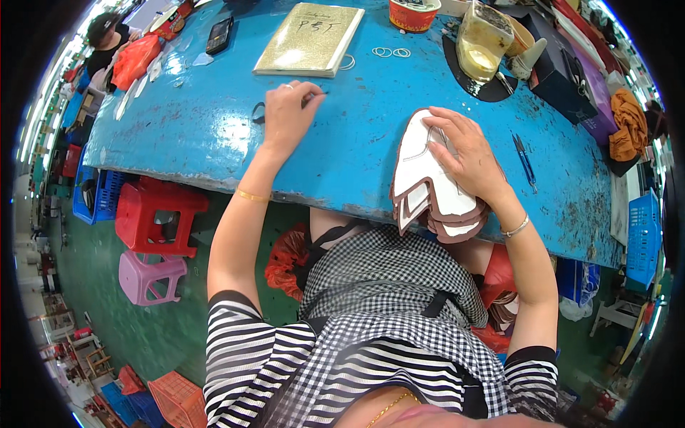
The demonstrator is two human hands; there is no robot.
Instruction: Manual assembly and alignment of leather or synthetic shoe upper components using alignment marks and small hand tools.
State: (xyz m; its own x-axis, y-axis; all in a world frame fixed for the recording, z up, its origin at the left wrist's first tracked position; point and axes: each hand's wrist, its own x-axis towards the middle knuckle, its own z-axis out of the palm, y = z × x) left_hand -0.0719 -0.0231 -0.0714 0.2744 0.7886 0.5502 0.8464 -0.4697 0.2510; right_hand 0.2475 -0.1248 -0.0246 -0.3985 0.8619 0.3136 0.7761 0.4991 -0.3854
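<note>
My right hand (467, 153) lies over a stack of shoe-upper pieces (414, 157), fingers spread across its top. The top piece is white with pen lines, and the layers below have brown edges. Its notched end reaches the table's front edge, close to my apron. To the left, my left hand (291, 114) hovers over or rests on the tabletop with fingers curled in and thumb against the index finger. A tiny dark bit shows at those fingertips, too small to name. Beside this hand's wrist lies a dark curved strip (258, 113).
On the blue table (357, 143) lie a gold notebook (310, 36), pale rubber bands (391, 52), a phone (220, 36) and blue tweezers (525, 162). A glue-stained container (484, 43) and a red paper bowl (412, 16) stand at the back. Stools (153, 214) are at left.
</note>
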